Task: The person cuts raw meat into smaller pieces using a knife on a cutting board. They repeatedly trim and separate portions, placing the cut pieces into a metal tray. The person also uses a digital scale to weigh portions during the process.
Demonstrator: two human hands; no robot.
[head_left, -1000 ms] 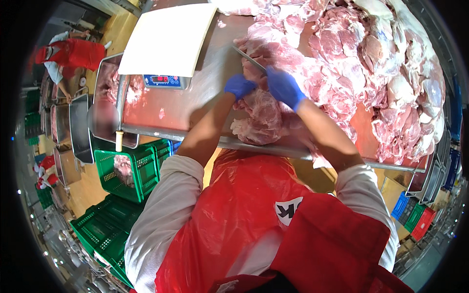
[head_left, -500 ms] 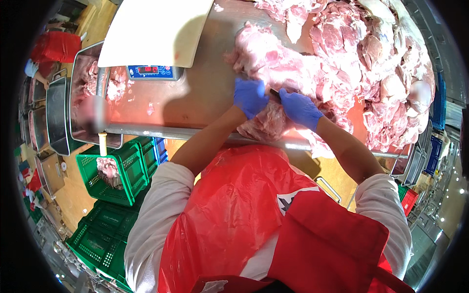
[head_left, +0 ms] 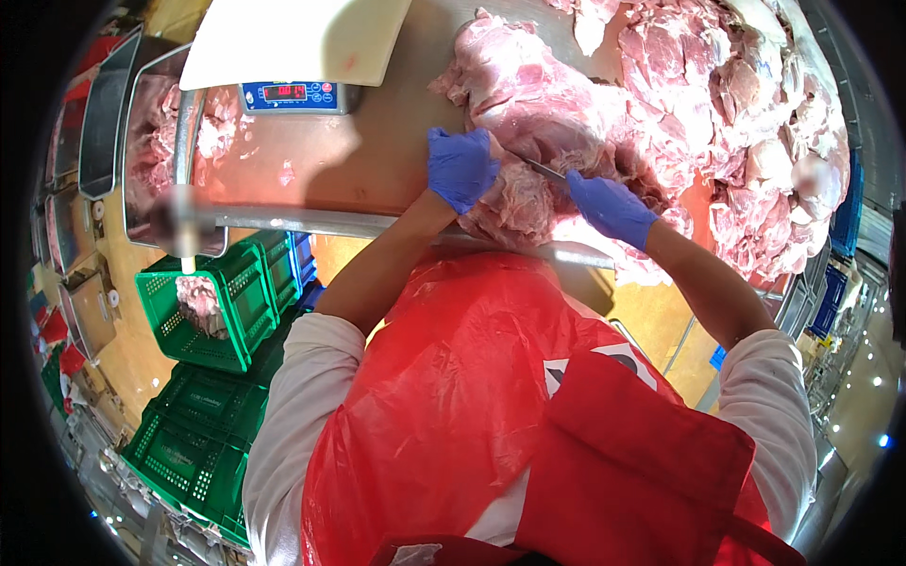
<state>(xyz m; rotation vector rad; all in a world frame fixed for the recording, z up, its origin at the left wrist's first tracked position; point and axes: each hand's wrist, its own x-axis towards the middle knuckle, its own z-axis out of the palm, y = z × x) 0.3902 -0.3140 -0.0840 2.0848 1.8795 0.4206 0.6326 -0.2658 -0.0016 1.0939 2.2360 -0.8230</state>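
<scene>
A large piece of raw pink meat [head_left: 514, 94] lies on the steel table near its front edge. My left hand [head_left: 462, 168], in a blue glove, is closed on the left side of this meat, by a flap at its lower part. My right hand [head_left: 609, 209], also gloved, grips a knife [head_left: 547, 170]; its blade points left toward my left hand, and its tip is in or behind the meat. More cut meat [head_left: 670, 75] is heaped to the right.
A white board [head_left: 274, 38] overhangs a blue scale [head_left: 297, 99] on the table [head_left: 311, 179]. Left are a steel tray [head_left: 151, 160] of meat with a pale-handled tool across it, and green crates [head_left: 189, 453]. More steel tubs [head_left: 99, 123] stand at far left.
The knife has swung from pointing away to lying more crosswise, lower in the meat. My hands have moved apart since half a second ago, my right hand rightward.
</scene>
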